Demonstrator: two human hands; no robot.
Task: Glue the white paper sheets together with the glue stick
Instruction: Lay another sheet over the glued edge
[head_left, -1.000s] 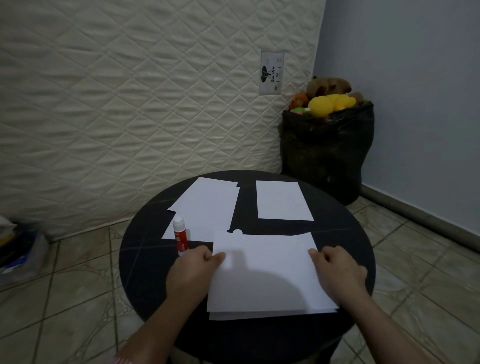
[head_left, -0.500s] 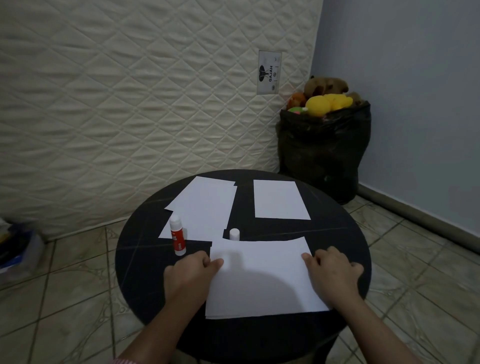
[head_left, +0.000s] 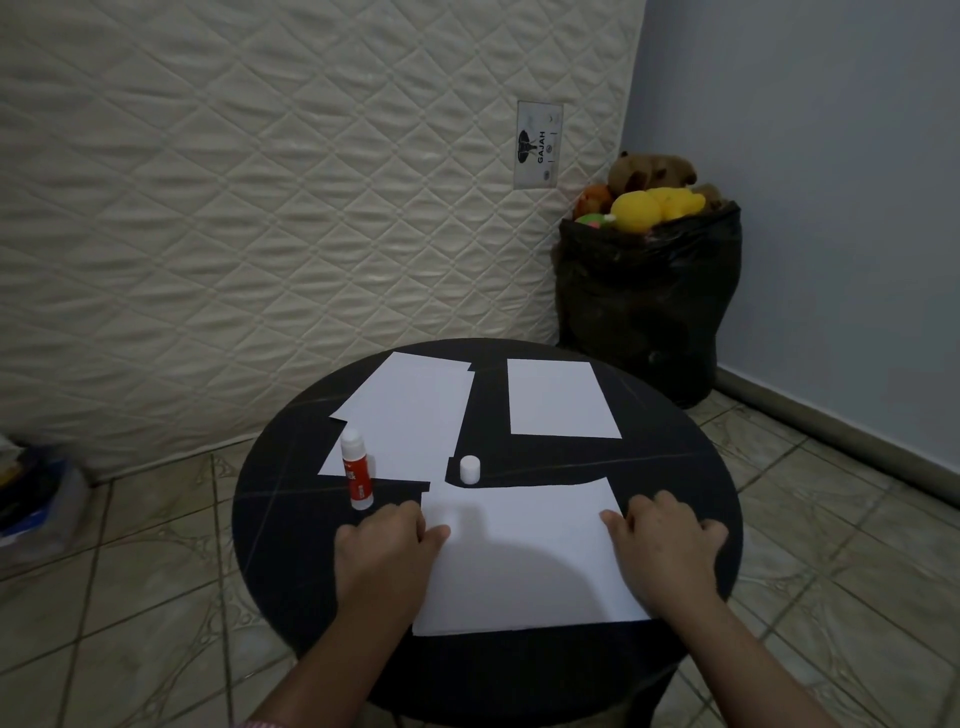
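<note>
While the stacked white paper sheets (head_left: 524, 556) are being pressed together at the near side of the round black table (head_left: 670, 467), the step appears to be the bonding of one sheet onto another. For a good bond, pressure is best spread from the middle outward to the edges, with the corners kept aligned; a thin lower edge peeking out at the near side suggests the sheets are slightly offset.

Left hand (head_left: 387, 545) is laid on the left edge of the stack, fingers loosely curled, thumb tip on the paper; nothing is gripped. Right hand (head_left: 667, 540) is rested on the right edge, fingers bent and knuckles raised, pressing down rather than holding anything.

A red-and-white glue stick (head_left: 357, 475) is stood upright just beyond the left hand, apparently touching neither hand. A small white cap (head_left: 469, 470) is stood just beyond the far edge of the stack. Further back, a loose pile of white sheets (head_left: 405, 415) and a single white sheet (head_left: 561, 397) are left lying, seemingly awaiting glue.
</note>
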